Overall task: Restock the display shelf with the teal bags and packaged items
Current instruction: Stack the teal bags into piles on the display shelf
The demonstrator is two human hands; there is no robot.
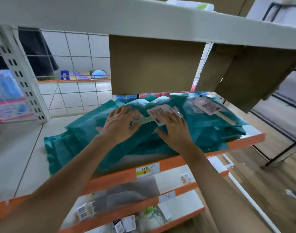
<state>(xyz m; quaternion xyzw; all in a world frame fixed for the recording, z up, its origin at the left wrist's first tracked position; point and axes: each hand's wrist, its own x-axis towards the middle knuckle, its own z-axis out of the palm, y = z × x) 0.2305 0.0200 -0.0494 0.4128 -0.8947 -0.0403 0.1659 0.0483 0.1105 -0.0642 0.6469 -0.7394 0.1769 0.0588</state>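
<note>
The left hand (120, 125) lies flat with its fingers spread, palm down on the heap of teal bags (80, 137), and the right hand (175, 132) lies just beside it, also flat and spread, its thumb stretched toward the left hand. Neither hand curls round or pinches anything. The right fingertips rest on the lower edge of a pink and white label card (160, 111) that lies on top of the heap, and a pale green strip (144, 121) runs from that card toward the left hand. The bags lie overlapping in a loose pile on the display shelf (113, 178), which has a white surface and an orange front edge. Some sag over that edge at the left. Farther right, another bag carries a second label card (207, 105). A yellow and white price tag (148, 169) is fixed to the orange edge below the hands. Two cardboard boxes (155, 64) sit above the pile, under a white upper shelf (144, 17). Lower shelves (127, 205) hold small, blurred packets (84, 211). At the far left, pink and blue packages (7, 98) stand beside a perforated white upright (21, 73), with a wire grid (68, 52) behind the shelf.
</note>
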